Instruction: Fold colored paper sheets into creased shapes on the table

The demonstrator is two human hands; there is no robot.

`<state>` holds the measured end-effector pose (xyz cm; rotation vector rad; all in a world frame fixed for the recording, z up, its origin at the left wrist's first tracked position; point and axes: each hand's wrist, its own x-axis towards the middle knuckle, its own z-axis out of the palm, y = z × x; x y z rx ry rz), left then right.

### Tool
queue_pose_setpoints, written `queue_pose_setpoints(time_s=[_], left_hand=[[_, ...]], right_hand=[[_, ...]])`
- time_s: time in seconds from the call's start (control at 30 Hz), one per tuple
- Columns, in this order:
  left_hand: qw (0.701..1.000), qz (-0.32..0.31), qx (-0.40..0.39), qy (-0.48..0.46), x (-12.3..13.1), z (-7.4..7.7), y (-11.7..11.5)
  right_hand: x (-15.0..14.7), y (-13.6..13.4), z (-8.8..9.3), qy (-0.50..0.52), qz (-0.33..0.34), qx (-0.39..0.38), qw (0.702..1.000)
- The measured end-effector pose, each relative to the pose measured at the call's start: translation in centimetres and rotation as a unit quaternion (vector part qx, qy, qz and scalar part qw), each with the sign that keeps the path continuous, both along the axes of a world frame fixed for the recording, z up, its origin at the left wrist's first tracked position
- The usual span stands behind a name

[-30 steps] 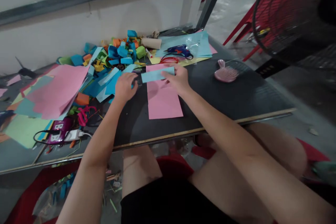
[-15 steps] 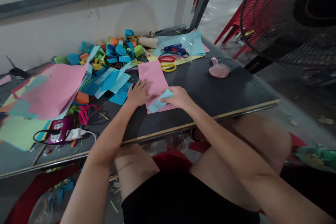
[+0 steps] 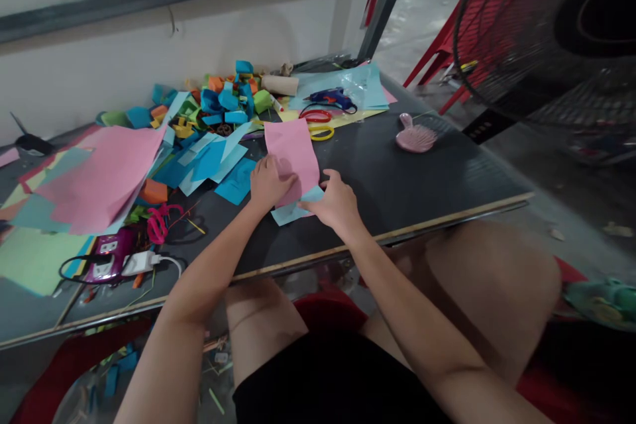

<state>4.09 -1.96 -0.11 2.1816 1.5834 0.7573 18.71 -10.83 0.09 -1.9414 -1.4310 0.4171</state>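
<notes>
A pink sheet of paper (image 3: pixel 293 146) lies on the dark table in front of me, its right edge bowed up a little. My left hand (image 3: pixel 268 182) is on its left edge, fingers bent and thumb lying across the paper. At the sheet's near end is a light blue paper strip (image 3: pixel 288 213). My right hand (image 3: pixel 338 202) has the strip's right end under its thumb, with the index finger raised near the pink sheet's right edge. Whether the strip lies over or under the pink sheet's near edge, I cannot tell.
Folded coloured paper pieces (image 3: pixel 228 96) are heaped by the wall. Behind the sheet lie scissors (image 3: pixel 322 134) and a blue glue gun (image 3: pixel 332 99). A pink hairbrush (image 3: pixel 416 138) is to the right, a purple power strip (image 3: pixel 112 255) to the left. A fan (image 3: pixel 541 40) stands beyond the table.
My left hand has gone from lying flat to bent fingers at the sheet's edge. The blue strip has moved nearer me, to the pink sheet's near end, with my right hand.
</notes>
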Motion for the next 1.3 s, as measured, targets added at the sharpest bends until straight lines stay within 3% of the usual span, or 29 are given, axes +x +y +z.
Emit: queue_pose_setpoints(time_s=[0.13,0.33,0.5,0.57,0.7,0.77,0.83,0.97,1.03,1.17,1.3], left_hand=[[0.985,0.022,-0.068,-0.156,0.0,0.1,0.6],[0.972,0.04,-0.106,-0.205,0.3,0.1,0.8],[0.94,0.06,-0.111,-0.316,0.2,-0.6,1.5],[0.926,0.072,-0.093,-0.358,0.1,-0.4,1.7],[0.914,0.035,-0.088,-0.395,-0.1,1.0,1.2],[0.902,-0.009,-0.078,-0.424,-0.3,1.6,1.0],[0.892,-0.023,-0.058,-0.449,-0.8,2.0,1.2],[0.887,0.052,-0.018,-0.458,-2.8,1.8,2.5],[0.895,0.045,0.0,-0.444,-3.9,1.5,3.3],[0.924,-0.002,-0.03,-0.382,-5.6,1.1,4.4],[0.942,0.015,-0.047,-0.332,-6.6,0.8,5.0]], right_hand=[[0.7,1.2,0.3,0.02,-0.024,-0.009,0.999],[2.3,2.2,-0.2,0.09,-0.034,-0.01,0.995],[3.1,3.8,0.6,0.106,0.045,-0.07,0.991],[3.2,4.7,1.4,0.15,0.054,-0.016,0.987],[2.9,7.5,2.8,0.281,0.056,0.176,0.942],[2.1,9.0,3.4,0.36,0.089,0.187,0.91],[1.0,10.3,3.8,0.425,0.135,0.15,0.882],[-1.0,12.2,3.8,0.493,0.189,0.058,0.847],[-1.5,13.1,3.5,0.508,0.196,0.032,0.838],[-1.7,15.1,1.8,0.526,0.179,0.066,0.829],[-1.0,16.2,-0.8,0.508,0.111,0.114,0.846]])
